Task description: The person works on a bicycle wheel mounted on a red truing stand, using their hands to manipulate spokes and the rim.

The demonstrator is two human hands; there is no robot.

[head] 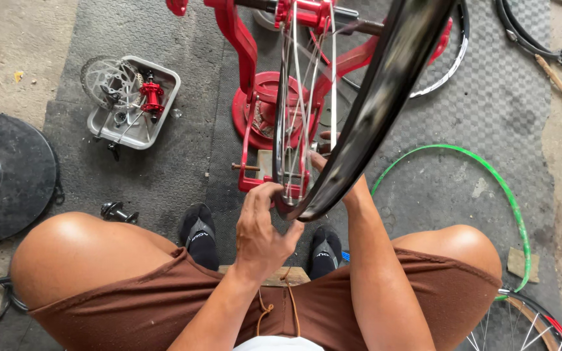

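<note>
A seated person's left hand [263, 229] closes its fingers on the near edge of a black bicycle rim [372, 104], thumb and fingertips pinched at the lowest point of the wheel. The right hand [325, 156] reaches behind the rim among the silver spokes [297, 110]; the rim hides most of it, so whether it grasps anything cannot be told. The wheel stands upright in a red truing stand [255, 84], just in front of the person's knees, on a dark grey rubber mat [177, 169]. To the left on the mat sits a metal tray [134, 104] holding a brake disc and a red hub. A loose green rim strip [489, 182] curves across the floor to the right, and another spoked wheel [528, 328] lies beside the right knee. A round black disc [8, 175] rests at far left.
</note>
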